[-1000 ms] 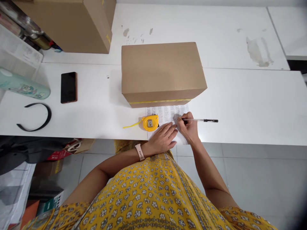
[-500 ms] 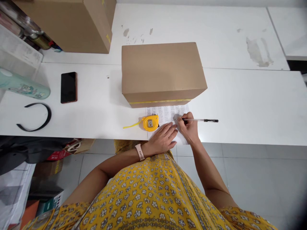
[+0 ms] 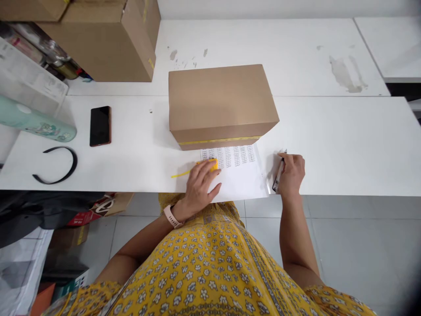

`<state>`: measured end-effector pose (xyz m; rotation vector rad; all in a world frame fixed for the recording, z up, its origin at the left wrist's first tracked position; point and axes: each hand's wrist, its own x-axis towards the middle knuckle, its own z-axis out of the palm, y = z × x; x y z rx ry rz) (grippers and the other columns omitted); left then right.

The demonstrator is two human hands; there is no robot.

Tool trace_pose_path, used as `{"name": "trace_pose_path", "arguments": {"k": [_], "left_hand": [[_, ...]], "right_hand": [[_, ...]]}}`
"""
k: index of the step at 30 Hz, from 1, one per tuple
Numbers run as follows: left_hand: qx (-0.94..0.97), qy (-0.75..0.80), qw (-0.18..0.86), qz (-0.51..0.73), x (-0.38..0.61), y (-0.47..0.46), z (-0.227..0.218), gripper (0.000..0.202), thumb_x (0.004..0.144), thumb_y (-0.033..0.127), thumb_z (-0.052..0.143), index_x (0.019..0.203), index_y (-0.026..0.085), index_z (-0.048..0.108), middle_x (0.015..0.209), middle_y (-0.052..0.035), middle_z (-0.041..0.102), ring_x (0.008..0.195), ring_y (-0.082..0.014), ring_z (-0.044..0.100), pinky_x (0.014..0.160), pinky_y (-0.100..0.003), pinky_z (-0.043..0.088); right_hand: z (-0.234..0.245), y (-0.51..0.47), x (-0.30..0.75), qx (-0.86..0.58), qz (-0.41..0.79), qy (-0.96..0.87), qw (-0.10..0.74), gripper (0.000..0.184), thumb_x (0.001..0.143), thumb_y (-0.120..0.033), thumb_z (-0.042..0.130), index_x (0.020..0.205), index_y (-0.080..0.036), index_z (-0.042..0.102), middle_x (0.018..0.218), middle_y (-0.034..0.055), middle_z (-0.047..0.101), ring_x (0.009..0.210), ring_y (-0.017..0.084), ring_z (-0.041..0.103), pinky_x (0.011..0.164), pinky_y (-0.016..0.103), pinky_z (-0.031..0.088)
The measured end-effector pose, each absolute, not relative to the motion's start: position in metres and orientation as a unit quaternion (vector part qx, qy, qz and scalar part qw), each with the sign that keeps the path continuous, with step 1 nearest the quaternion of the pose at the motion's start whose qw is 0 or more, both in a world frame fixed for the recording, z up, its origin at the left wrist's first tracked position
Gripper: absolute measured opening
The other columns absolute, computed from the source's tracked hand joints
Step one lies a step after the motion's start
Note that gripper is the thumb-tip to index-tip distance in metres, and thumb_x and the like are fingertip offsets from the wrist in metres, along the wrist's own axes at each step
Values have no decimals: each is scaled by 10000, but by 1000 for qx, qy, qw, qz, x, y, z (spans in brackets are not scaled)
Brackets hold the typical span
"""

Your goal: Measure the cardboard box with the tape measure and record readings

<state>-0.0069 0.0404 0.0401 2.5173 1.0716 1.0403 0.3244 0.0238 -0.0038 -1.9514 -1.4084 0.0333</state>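
My left hand (image 3: pixel 200 182) lies over the yellow tape measure (image 3: pixel 213 163) at the table's front edge, fingers curled round it, a short length of yellow tape sticking out to the left. My right hand (image 3: pixel 291 172) rests on the table to the right of the printed paper sheet (image 3: pixel 240 171) and holds a pen (image 3: pixel 278 174) with its tip pointing toward me. A closed cardboard box (image 3: pixel 222 103) with a yellow tape strip stands just behind the sheet.
A black phone (image 3: pixel 100 125) lies at the left, with a black curved band (image 3: pixel 55 164) and a mint-green bottle (image 3: pixel 37 123) further left. A bigger cardboard box (image 3: pixel 101 39) stands at the back left. The white table (image 3: pixel 345 131) ends close to my body.
My left hand has moved left off the paper onto the tape measure. My right hand has left the sheet and moved right, the pen now turned along the hand.
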Motion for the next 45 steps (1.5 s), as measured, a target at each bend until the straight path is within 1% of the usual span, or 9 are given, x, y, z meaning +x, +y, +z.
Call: {"name": "trace_pose_path", "arguments": {"k": [3, 8, 14, 17, 24, 32, 35, 39, 45], "left_hand": [[848, 425, 118, 294, -16, 55, 30, 576, 950, 449, 674, 1421, 180, 477, 1505, -198, 534, 1417, -372, 470, 1149, -602, 438], [820, 443, 214, 294, -12, 65, 22, 545, 898, 359, 717, 1374, 210, 497, 1287, -127, 656, 1195, -314, 614, 1038, -536, 529], [736, 378, 476, 300, -9, 52, 72, 625, 843, 375, 744, 1380, 227, 461, 1178, -102, 693, 1009, -239, 697, 891, -415, 590], [726, 364, 514, 277, -13, 51, 93, 648, 831, 394, 746, 1377, 236, 434, 1105, -76, 699, 959, -238, 697, 852, -411, 589], [690, 366, 559, 280, -39, 61, 122, 550, 829, 350, 717, 1319, 261, 484, 1066, -58, 689, 842, -201, 677, 740, -356, 571], [641, 479, 472, 370, -101, 135, 187, 574, 717, 480, 805, 1182, 224, 588, 990, -47, 742, 818, -232, 715, 722, -342, 556], [625, 516, 452, 373, -123, 172, 197, 589, 738, 531, 796, 1197, 209, 614, 976, -54, 756, 871, -260, 739, 809, -375, 555], [598, 541, 462, 368, -143, 213, 191, 554, 729, 532, 810, 1132, 187, 652, 1011, -79, 760, 872, -238, 727, 731, -317, 532], [589, 522, 501, 360, -141, 242, 182, 586, 658, 534, 834, 1085, 175, 655, 967, -64, 751, 811, -217, 699, 681, -311, 517]], "right_hand": [[-7, 22, 333, -757, -4, -569, 321, 394, 921, -140, 408, 1160, -248, 701, 1011, 119, 598, 975, 283, 540, 829, 458, 469], [19, 17, 295, -755, -29, -543, 367, 385, 949, -166, 427, 1225, -229, 688, 1052, 152, 685, 1003, 292, 584, 855, 457, 486], [68, 10, 207, -597, 422, -525, 436, 396, 1032, -517, 469, 1024, -233, 746, 922, 79, 746, 797, 220, 666, 718, 368, 545], [79, 15, 186, -530, 509, -529, 425, 495, 1047, -573, 406, 873, -233, 721, 826, 56, 706, 771, 199, 646, 724, 350, 547], [102, 35, 190, -501, 509, -534, 453, 427, 946, -613, 612, 759, -229, 599, 758, 24, 623, 704, 168, 557, 589, 296, 459], [149, 129, 281, -525, 361, -431, 639, 434, 835, -583, 757, 650, -215, 620, 683, 13, 571, 666, 143, 515, 576, 273, 456], [142, 175, 306, -557, 370, -396, 629, 379, 793, -521, 789, 646, -214, 622, 682, 7, 565, 661, 129, 516, 545, 240, 439], [120, 210, 308, -610, 373, -374, 590, 338, 797, -470, 747, 643, -210, 597, 679, -2, 559, 652, 119, 513, 558, 235, 428], [112, 210, 293, -661, 372, -422, 497, 391, 844, -584, 674, 746, -224, 558, 830, 21, 636, 781, 164, 566, 634, 274, 444]]}}
